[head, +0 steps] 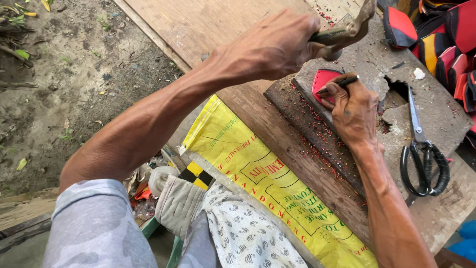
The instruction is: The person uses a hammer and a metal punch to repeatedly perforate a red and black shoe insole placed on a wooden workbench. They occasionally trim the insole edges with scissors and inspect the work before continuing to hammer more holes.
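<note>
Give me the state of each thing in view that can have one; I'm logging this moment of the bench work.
left hand: raised, shut on the hammer.
hammer: lifted above the slab.
right hand: resting on the slab, pinching the punch.
punch: tilted, tip on the red piece.
red piece: flat on the slab.
slab: broken, with a hole.
scissors: closed, lying on the slab, untouched.
yellow sack: spread flat.

Bright yellow sack (pixel 258 173) with red and black print, near the middle. Red patch (pixel 325 82) on the grey slab (pixel 436 106), black-handled scissors (pixel 421 159) right, red-orange-black pieces (pixel 441 34) far right.
</note>
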